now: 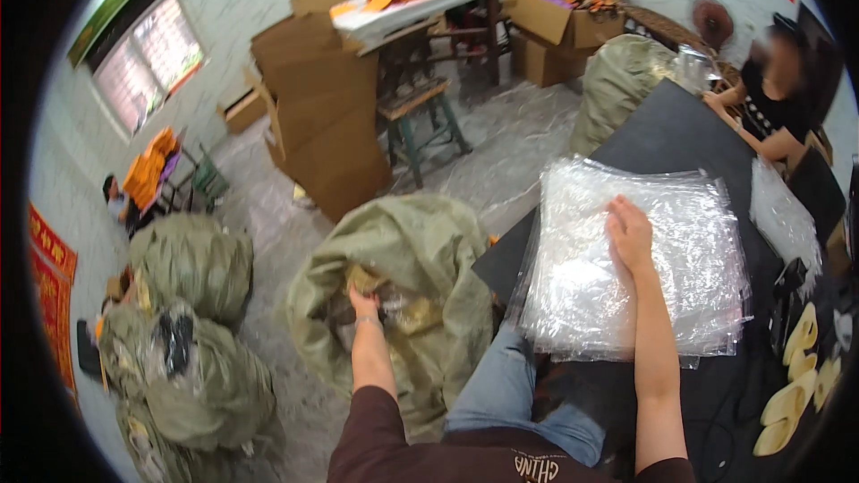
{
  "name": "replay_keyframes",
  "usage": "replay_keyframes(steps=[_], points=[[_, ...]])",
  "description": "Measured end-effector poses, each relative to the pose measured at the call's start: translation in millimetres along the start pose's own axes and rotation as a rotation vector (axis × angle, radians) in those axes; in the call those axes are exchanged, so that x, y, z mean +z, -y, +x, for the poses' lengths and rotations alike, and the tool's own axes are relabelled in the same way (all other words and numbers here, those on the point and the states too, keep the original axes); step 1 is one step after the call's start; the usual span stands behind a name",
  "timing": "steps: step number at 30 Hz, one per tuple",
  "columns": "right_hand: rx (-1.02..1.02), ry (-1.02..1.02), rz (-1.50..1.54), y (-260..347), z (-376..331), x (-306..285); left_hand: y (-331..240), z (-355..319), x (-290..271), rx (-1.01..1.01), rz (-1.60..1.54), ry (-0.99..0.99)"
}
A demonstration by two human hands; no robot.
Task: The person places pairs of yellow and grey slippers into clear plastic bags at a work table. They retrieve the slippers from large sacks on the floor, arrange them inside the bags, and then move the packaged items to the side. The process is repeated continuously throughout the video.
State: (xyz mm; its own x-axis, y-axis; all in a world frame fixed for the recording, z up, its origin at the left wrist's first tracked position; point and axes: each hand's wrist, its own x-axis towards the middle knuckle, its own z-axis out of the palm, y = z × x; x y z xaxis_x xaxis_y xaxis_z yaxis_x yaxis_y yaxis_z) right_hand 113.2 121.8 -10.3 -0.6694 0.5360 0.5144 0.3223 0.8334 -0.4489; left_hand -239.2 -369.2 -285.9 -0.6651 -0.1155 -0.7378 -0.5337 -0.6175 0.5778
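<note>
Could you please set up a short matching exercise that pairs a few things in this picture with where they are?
Things:
1. left hand
2. right hand
3. cardboard boxes
4. pale sandals

Places:
A. stacked on the floor near the stool
B. flat on the stack of clear plastic bags
C. at the black table's right edge
D. inside the open green sack

Pairs: 1-D, 2-B, 3-A, 4-C
</note>
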Motion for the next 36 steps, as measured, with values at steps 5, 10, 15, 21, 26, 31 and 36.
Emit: replay_keyframes(steps=[5, 10, 15, 21, 26, 31, 36], points=[[0.070, 0.021, 0.031, 9.7, 0.2, 3.2, -30.6, -0.8, -11.0, 0.110, -0.102, 0.041], [0.073, 0.041, 0.074, 15.6, -3.2, 4.4, -51.2, -34.6, -33.2, 0.360, -0.294, 0.299], [0.071, 0.004, 0.027, -1.4, -5.5, -0.8, -48.5, -106.9, -42.2, 0.557, -0.048, 0.219], [0.089, 0.035, 0.011, 4.6, -6.2, 8.2, -93.9, -242.1, -113.2, 0.893, 0.329, 0.281], [0.187, 0.044, 0.059, 2.6, -5.6, -0.6, -87.7, -458.8, -34.3, 0.951, 0.249, 0.807], [0.335, -0.020, 0.378, 14.0, -3.4, -14.4, -62.6, -514.5, 70.5, 0.677, 0.093, 1.082], [0.571, -0.303, 1.004, -14.3, 9.1, -21.1, 24.3, -548.6, 170.0, 0.112, -0.046, 1.245]])
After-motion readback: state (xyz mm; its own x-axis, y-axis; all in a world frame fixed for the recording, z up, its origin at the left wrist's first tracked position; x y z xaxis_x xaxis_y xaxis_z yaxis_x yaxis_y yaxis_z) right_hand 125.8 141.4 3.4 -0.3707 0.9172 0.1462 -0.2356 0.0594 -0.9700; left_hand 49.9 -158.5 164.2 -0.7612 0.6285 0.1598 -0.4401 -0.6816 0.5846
